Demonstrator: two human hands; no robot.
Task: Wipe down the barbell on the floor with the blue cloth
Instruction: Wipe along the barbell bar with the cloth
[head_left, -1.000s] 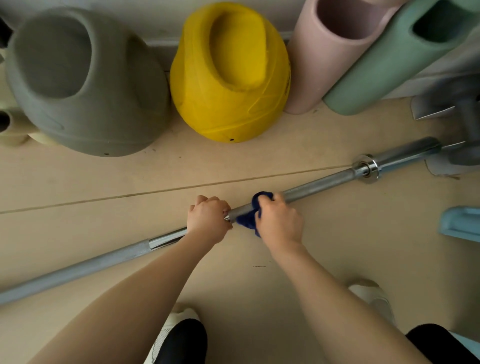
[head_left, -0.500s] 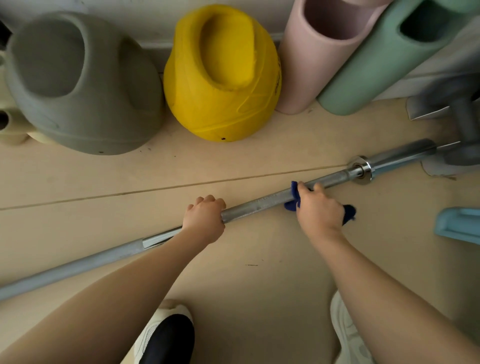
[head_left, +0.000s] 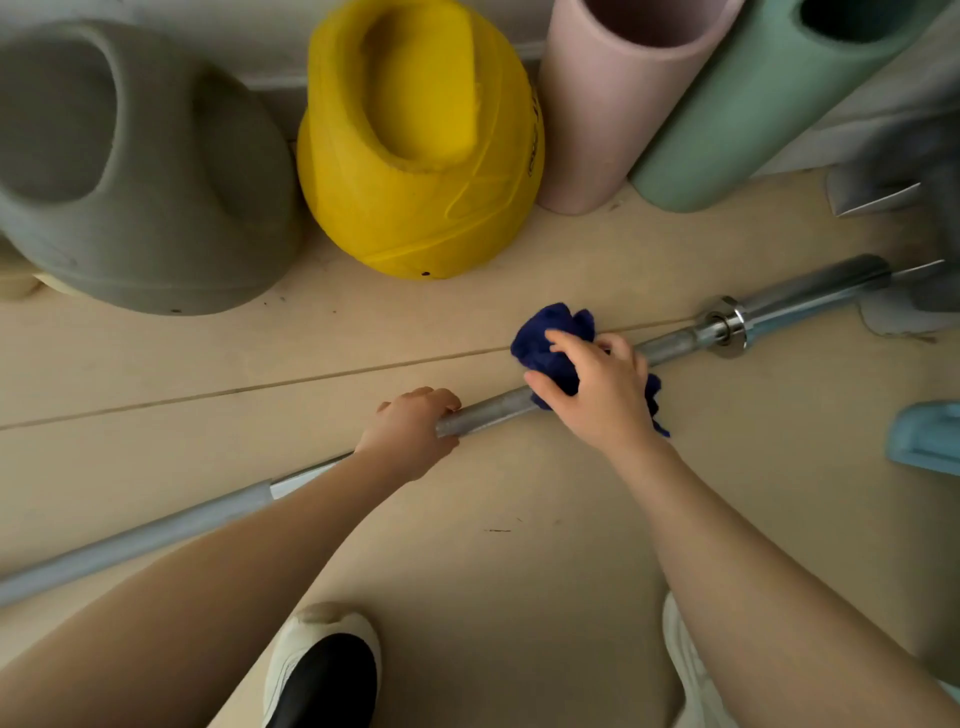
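Cloth bunched on the shaft, collar up ahead

Barbell (head_left: 488, 410) lies on the floor (head_left: 519, 545), its long axis running from lower left up to upper right. The right hand (head_left: 597, 395) has its fingers curled over the blue cloth (head_left: 550, 338), pressing it onto the shaft. The left hand (head_left: 410, 431) grips the bare bar just beside it, lower down.

Unwiped shaft likely remains toward the collar (head_left: 724, 325), so the right hand is nearer. A yellow weight (head_left: 421, 156) and foam rollers (head_left: 597, 114) stand well apart, clear of the path.
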